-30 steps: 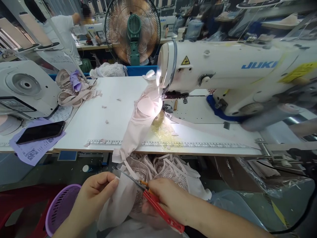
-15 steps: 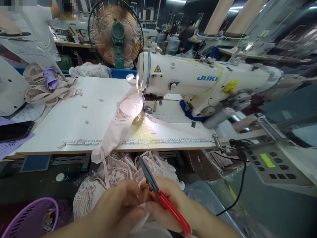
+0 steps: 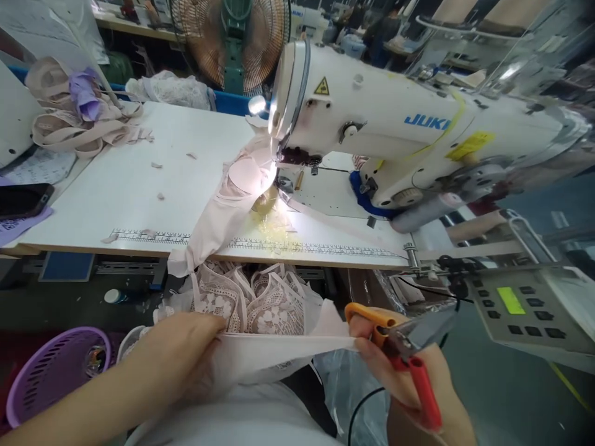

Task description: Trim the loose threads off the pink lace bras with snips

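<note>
My left hand is closed on one end of a pale pink fabric band, which is stretched taut above my lap. My right hand pinches the band's other end between thumb and finger. That same hand also holds scissors with orange and red handles, their blades pointing right, away from the band. Beneath and behind the band lie pale pink lace bras. Another pink bra piece with a moulded cup sits under the sewing machine needle area, its tail hanging over the table edge.
A white table carries a printed ruler, fabric scraps, a phone and a heap of straps. At lower left stands a purple basket. A control box is on the right, a fan behind.
My hands were together around the scissors and some fabric; now they are spread apart, pulling the band taut. The scissors have moved right and turned. The view has tilted down.
</note>
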### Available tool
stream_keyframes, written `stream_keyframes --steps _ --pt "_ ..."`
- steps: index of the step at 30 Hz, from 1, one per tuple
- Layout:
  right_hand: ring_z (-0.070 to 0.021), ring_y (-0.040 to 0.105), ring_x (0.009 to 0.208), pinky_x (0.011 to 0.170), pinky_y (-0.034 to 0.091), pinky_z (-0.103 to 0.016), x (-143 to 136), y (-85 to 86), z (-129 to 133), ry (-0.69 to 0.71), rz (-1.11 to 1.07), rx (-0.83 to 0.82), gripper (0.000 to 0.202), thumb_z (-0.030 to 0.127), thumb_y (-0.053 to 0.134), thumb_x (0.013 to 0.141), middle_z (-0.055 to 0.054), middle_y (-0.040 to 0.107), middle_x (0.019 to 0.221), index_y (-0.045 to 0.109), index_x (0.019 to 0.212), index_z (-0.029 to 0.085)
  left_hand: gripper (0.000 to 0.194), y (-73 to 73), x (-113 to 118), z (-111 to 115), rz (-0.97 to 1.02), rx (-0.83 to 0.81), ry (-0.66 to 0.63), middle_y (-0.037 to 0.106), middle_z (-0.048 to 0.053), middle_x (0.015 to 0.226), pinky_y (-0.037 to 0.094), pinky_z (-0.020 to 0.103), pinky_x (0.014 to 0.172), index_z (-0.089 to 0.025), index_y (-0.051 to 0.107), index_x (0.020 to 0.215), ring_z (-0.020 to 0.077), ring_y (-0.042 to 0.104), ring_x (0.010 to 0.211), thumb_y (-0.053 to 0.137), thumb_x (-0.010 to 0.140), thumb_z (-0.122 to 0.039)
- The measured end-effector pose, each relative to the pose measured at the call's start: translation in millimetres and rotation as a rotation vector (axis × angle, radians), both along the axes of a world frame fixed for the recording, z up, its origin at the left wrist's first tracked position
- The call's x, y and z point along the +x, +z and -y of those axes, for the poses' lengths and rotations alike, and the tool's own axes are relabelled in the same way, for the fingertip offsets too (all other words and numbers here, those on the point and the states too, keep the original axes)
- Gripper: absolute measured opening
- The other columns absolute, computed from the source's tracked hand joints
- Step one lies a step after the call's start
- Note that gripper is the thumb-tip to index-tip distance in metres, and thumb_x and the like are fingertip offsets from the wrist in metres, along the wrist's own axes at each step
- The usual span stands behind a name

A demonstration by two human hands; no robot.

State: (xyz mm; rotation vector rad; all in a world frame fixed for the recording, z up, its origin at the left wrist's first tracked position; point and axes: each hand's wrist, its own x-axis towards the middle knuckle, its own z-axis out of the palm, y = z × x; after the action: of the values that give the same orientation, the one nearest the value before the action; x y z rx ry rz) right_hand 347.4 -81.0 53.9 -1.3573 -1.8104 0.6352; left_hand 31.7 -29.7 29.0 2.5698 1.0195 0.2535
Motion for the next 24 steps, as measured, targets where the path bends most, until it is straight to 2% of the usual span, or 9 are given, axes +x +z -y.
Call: stream_keyframes --steps 4,7,10,13,17,19,21,22,24 --pt "-0.0156 0.051 0.052 0.050 0.040 -0.027 14 0.4 1 -0.007 0.085 0.029 0.016 0.010 0.051 0.083 0.001 0.049 0.058 0.050 0.072 0.022 0.017 5.8 -15 -8 0.035 -0.174 0.040 0.067 0.001 0.084 0.045 0.029 0.064 -0.024 0.056 0.097 0.0195 0.064 0.073 0.039 0.093 -0.026" --pt "-0.0161 0.052 0.052 0.048 0.038 -0.027 16 -7.1 2 -0.035 0.109 0.030 0.017 0.009 0.051 0.082 0.001 0.049 0.057 0.050 0.071 0.022 0.020 16.0 -13 -11 0.015 -0.383 0.098 0.064 -0.001 0.077 0.042 0.026 0.059 -0.024 0.057 0.088 0.0170 0.060 0.067 0.039 0.092 -0.030" --pt "-0.0152 0.051 0.051 0.048 0.039 -0.027 19 -17.5 2 -0.061 0.129 0.022 0.016 0.011 0.050 0.084 0.001 0.049 0.057 0.051 0.071 0.021 0.024 23.7 -8 -13 -0.062 -0.500 0.129 0.060 -0.001 0.072 0.039 0.026 0.055 -0.023 0.055 0.082 0.0165 0.054 0.062 0.036 0.091 -0.035" --pt "-0.0138 0.048 0.048 0.046 0.037 -0.026 23 -25.4 -3 -0.091 0.215 0.021 0.015 0.018 0.052 0.084 0.002 0.048 0.055 0.053 0.070 0.021 0.021 28.2 -2 -14 -0.112 -0.516 0.101 0.059 -0.001 0.073 0.038 0.025 0.055 -0.023 0.055 0.082 0.0165 0.054 0.062 0.037 0.089 -0.032" --pt "-0.0124 0.044 0.047 0.044 0.034 -0.025 16 -24.2 -17 -0.164 0.255 0.007 0.017 0.025 0.060 0.081 0.002 0.049 0.056 0.052 0.067 0.020 0.021 31.5 9 -16 -0.112 -0.401 0.040 0.061 -0.001 0.074 0.036 0.027 0.059 -0.023 0.057 0.082 0.0171 0.056 0.064 0.037 0.087 -0.022" --pt "-0.0123 0.047 0.052 0.049 0.037 -0.024 -1 -19.4 -25 -0.092 0.156 -0.053 0.021 0.024 0.062 0.080 -0.001 0.056 0.066 0.048 0.065 0.020 0.022 32.3 16 -16 -0.116 -0.355 -0.001 0.062 -0.001 0.075 0.036 0.028 0.059 -0.023 0.057 0.081 0.0177 0.057 0.065 0.036 0.087 -0.020" --pt "-0.0115 0.050 0.057 0.053 0.039 -0.023 -26 -15.4 -32 0.110 0.029 -0.146 0.025 0.020 0.061 0.078 -0.002 0.060 0.075 0.042 0.063 0.020 0.021 33.2 22 -17 -0.116 -0.323 -0.044 0.062 0.000 0.073 0.036 0.028 0.057 -0.022 0.056 0.078 0.0179 0.058 0.065 0.036 0.087 -0.018" --pt "-0.0115 0.050 0.060 0.054 0.039 -0.022 -40 -14.3 -35 0.222 -0.011 -0.192 0.027 0.017 0.061 0.075 -0.002 0.059 0.075 0.039 0.062 0.020 0.021 33.8 24 -18 -0.110 -0.311 -0.060 0.062 -0.001 0.071 0.036 0.027 0.054 -0.022 0.055 0.076 0.0174 0.058 0.063 0.037 0.086 -0.018" --pt "-0.0101 0.042 0.055 0.048 0.032 -0.021 -66 -14.4 -41 0.346 -0.021 -0.266 0.033 0.013 0.064 0.067 0.004 0.048 0.063 0.033 0.060 0.021 0.019 35.8 28 -19 -0.077 -0.278 -0.078 0.060 -0.002 0.067 0.034 0.026 0.049 -0.022 0.052 0.072 0.0156 0.056 0.057 0.040 0.086 -0.018"
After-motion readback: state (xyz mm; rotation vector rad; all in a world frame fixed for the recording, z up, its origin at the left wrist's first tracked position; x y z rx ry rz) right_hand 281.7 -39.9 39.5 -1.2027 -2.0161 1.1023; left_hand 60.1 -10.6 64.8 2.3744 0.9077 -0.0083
